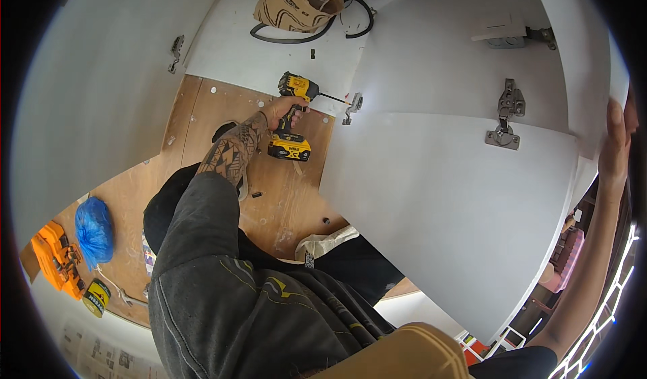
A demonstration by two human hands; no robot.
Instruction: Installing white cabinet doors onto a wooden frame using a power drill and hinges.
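Note:
My left hand (290,111) grips the handle of a yellow-and-black cordless driver (296,86), its battery hanging below. The long thin driver bit (334,99) points right, its tip at a small metal hinge plate (352,108) on the white cabinet panel; whether they touch cannot be told. At the far right my right hand (617,133) closes round the edge of a tall white panel (586,62), partly lost at the picture's rim. Between the hands a white cabinet door (451,197) bears a metal hinge (505,116) near its upper edge.
A brown paper bag (296,5) and a black hose (290,40) lie at the back. Another hinge plate (176,53) sits on the left panel. On the wooden board (283,204) at left are a blue plastic bag (94,231), an orange case (57,258) and a yellow-and-black tin (97,297).

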